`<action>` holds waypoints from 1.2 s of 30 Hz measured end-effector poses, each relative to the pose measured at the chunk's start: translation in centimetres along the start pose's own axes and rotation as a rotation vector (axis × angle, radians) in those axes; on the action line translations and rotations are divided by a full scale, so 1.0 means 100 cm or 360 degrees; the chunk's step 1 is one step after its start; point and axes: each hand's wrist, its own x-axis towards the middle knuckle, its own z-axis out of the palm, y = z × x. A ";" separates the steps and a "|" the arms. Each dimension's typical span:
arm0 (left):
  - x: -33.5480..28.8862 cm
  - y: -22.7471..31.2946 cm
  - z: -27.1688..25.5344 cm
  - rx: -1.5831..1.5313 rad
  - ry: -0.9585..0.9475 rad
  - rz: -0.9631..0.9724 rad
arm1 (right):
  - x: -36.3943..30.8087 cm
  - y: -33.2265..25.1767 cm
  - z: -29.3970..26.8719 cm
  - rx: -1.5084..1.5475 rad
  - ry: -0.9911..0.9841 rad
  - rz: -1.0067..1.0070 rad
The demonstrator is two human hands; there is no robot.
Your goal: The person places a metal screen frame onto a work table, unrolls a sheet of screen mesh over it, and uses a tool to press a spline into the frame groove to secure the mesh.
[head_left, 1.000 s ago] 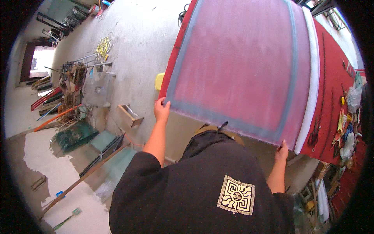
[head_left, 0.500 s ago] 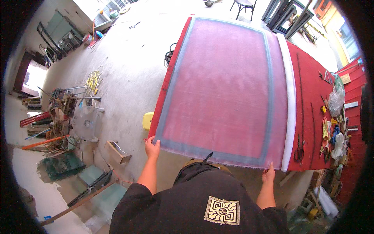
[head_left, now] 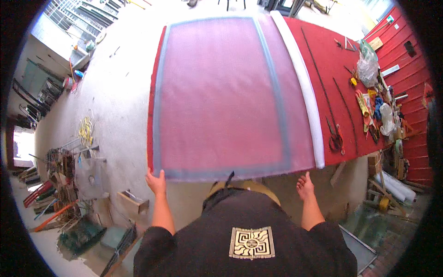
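Observation:
Pale, see-through mesh (head_left: 221,101) lies spread over a blue-grey rectangular frame (head_left: 275,87) on a red-covered table. The mesh's rolled part, a long white roll (head_left: 302,78), runs along its right side. At the near left corner is my left hand (head_left: 156,181), its thumb over the mesh edge and its fingers at the table's side, closed on the corner. My right hand (head_left: 305,185) is just in front of the near edge, below the roll's near end. Its fingers are loosely curled and apart, with nothing seen in them.
On the red tabletop (head_left: 330,78), right of the roll, lie scissors (head_left: 336,141), thin dark rods (head_left: 344,104), gloves (head_left: 363,102) and plastic bags (head_left: 368,69). A red corrugated wall (head_left: 410,55) stands beyond. A wooden box (head_left: 133,201) and scrap pile (head_left: 64,173) are on the left floor.
My right hand has come off the mesh's near edge and its fingers have loosened. My left hand stays at the near left corner. The head view has shifted, moving the table leftward in it.

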 end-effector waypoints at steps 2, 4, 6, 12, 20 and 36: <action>-0.011 0.026 -0.002 0.0247 0.0048 -0.0098 | 0.007 0.011 -0.043 -0.0144 -0.0046 0.0103; -0.019 0.031 -0.011 0.0373 0.0147 -0.0012 | 0.012 0.004 -0.059 -0.0331 -0.0130 0.0165; -0.033 0.065 -0.029 0.0493 0.0198 -0.0015 | 0.004 0.001 -0.083 -0.0471 -0.0175 0.0195; -0.078 0.124 -0.040 0.0497 0.0487 -0.0028 | 0.010 -0.020 -0.154 -0.0611 -0.0081 0.0228; -0.076 0.127 -0.027 0.0180 0.0081 0.0104 | 0.061 -0.018 -0.247 -0.0400 -0.0116 0.0293; -0.110 0.141 0.018 0.0194 0.0034 0.0203 | 0.046 -0.161 -0.133 -0.1433 0.0674 -0.1136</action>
